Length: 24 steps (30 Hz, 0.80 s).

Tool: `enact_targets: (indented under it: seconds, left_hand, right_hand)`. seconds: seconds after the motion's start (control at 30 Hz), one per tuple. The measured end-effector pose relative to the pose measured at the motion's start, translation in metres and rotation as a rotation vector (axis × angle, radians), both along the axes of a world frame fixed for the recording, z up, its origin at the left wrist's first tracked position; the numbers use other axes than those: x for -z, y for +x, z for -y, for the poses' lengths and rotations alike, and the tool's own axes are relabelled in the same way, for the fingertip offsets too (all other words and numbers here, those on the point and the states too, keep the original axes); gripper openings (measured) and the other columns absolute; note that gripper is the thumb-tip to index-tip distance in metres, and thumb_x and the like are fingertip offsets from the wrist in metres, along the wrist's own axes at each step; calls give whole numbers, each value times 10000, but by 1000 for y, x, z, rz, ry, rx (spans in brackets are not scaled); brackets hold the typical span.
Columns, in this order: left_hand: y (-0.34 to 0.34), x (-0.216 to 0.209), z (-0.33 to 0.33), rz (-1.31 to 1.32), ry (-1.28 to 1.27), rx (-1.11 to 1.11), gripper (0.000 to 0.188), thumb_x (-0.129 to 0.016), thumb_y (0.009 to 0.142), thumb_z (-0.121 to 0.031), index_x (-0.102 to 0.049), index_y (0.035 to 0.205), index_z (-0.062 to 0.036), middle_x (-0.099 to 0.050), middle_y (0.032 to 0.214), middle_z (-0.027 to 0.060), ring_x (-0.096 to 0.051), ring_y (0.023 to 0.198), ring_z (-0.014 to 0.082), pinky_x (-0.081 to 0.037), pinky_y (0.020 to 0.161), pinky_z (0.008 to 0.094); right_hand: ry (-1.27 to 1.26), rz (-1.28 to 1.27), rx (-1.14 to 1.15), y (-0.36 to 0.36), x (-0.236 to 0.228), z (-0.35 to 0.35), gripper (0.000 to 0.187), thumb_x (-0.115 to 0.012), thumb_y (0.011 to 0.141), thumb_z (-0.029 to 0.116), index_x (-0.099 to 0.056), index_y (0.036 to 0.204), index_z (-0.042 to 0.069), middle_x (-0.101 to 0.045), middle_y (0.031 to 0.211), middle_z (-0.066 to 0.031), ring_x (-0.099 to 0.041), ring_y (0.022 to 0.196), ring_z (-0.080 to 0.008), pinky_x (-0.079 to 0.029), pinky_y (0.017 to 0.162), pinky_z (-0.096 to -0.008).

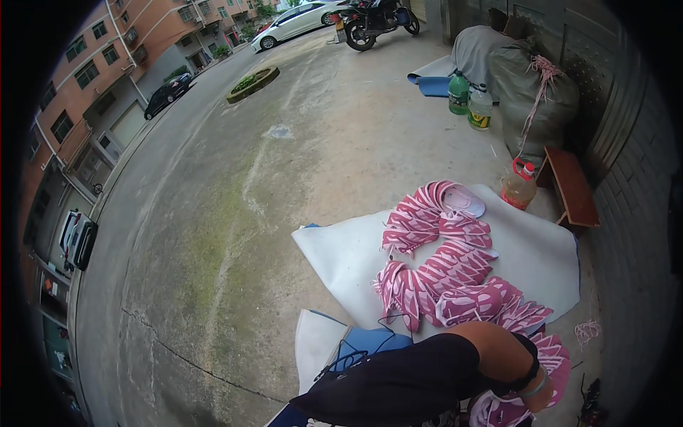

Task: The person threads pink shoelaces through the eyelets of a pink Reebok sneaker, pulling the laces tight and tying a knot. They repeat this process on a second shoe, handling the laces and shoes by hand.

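Observation:
A bare arm in a black sleeve crosses the lower edge from the left and bends down at the right. I take it for my left arm. My left hand (pixel 542 398), with a bracelet at the wrist, touches pink shoe uppers (pixel 498 411) at the bottom right. Its fingers are hidden, so I cannot tell whether it grips one. My right hand does not show. Ahead of the arm, a curving row of overlapping pink-and-white shoe uppers (pixel 455 270) lies on a white sheet (pixel 334 249). Its far end shows a pale inside.
A red-capped jug (pixel 519 188) and a brown wooden stool (pixel 569 186) stand beyond the sheet's right side. Farther off are two bottles, green (pixel 459 94) and clear (pixel 480 110), and a bulging sack (pixel 537 92). Blue material (pixel 373 343) with black cord lies by my sleeve.

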<state>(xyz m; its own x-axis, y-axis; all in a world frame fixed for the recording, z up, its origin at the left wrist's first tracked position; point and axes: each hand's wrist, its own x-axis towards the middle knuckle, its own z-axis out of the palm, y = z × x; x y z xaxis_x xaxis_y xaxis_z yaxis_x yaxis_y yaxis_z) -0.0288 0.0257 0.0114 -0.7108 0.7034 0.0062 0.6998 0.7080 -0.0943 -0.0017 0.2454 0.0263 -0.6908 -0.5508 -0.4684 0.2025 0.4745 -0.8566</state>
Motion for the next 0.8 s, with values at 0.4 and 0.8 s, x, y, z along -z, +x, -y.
enact_targets:
  seconds: [0.4, 0.8]
  left_hand:
    - [-11, 23, -11, -208, 152, -96, 184, -552, 763, -148, -672, 850, -38, -656, 861, 108, -639, 843, 255, -505, 698, 383]
    - [-14, 41, -29, -174, 561, -383, 150, -568, 726, -145, -651, 802, -46, -640, 825, 116, -625, 823, 277, -491, 692, 402]
  right_hand:
    - [-75, -435, -116, -4, 38, 8, 185, -661, 815, 160, -517, 730, 81, -417, 609, 64, -337, 534, -48, -277, 463, -206]
    - [85, -330, -149, -16, 34, 5, 155, -685, 785, 115, -563, 749, 25, -545, 731, 4, -453, 658, -112, -410, 623, -267]
